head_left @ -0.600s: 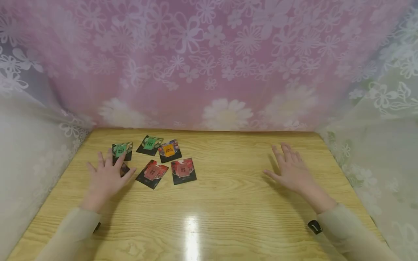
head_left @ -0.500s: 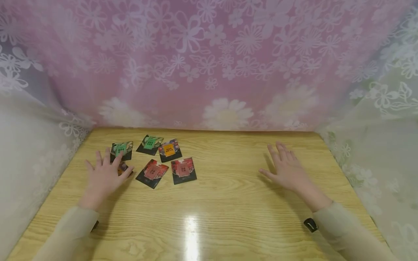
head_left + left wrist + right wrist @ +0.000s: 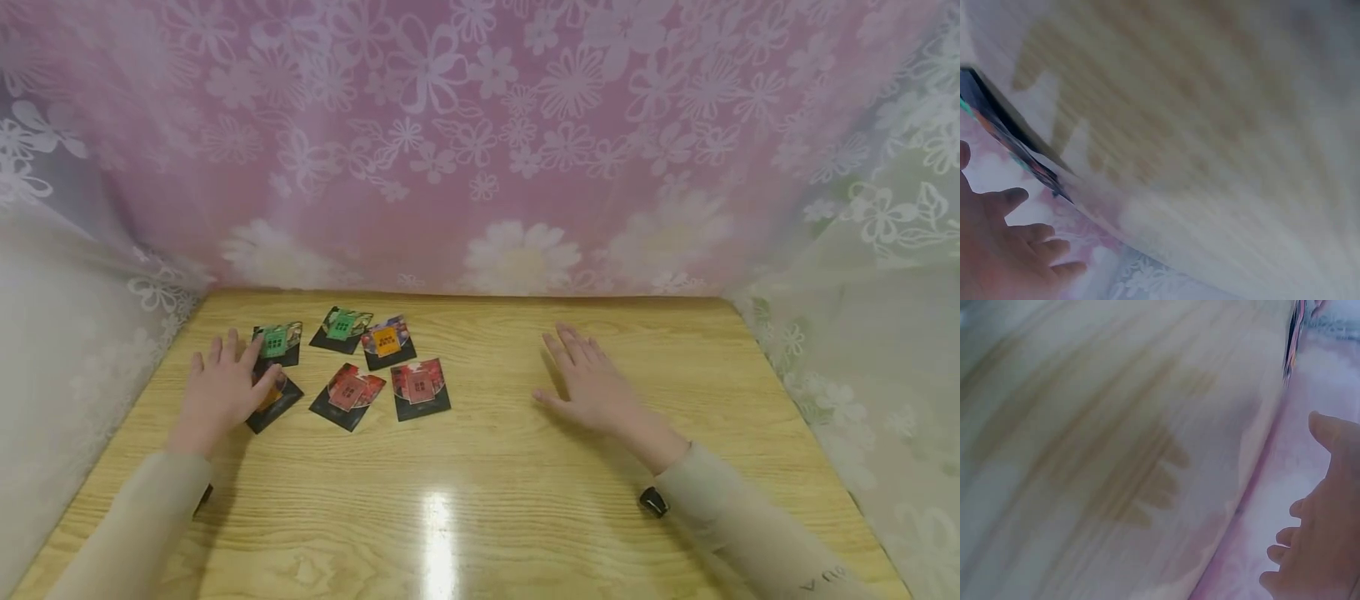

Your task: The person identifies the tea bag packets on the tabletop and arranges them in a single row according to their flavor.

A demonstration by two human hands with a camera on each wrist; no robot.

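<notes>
My left hand point(image 3: 217, 393), fingers spread, hovers at the left over the table. Its thumb and index finger overlap two flat square packets in the head view: a black one with a green label point(image 3: 279, 343) and, below it, a packet with an orange label point(image 3: 279, 407), partly hidden. To the right lie another green-label packet point(image 3: 341, 330), an orange-label packet point(image 3: 388, 342) and two red-label packets, one tilted point(image 3: 348, 397) and one straighter point(image 3: 420, 390). My right hand point(image 3: 596, 390) is extended with nothing in it, right of the packets. The left wrist view shows the packets edge-on point(image 3: 1016, 140).
The wooden table point(image 3: 495, 467) carries a bright light reflection near the front. A pink flowered curtain point(image 3: 517, 150) hangs along its back edge, with pale lace cloth point(image 3: 862, 350) at the right side and more white cloth point(image 3: 67, 350) at the left.
My right hand has moved left toward the packets. My left hand has shifted slightly left, uncovering more of the lower orange-label packet. The packets lie much as before.
</notes>
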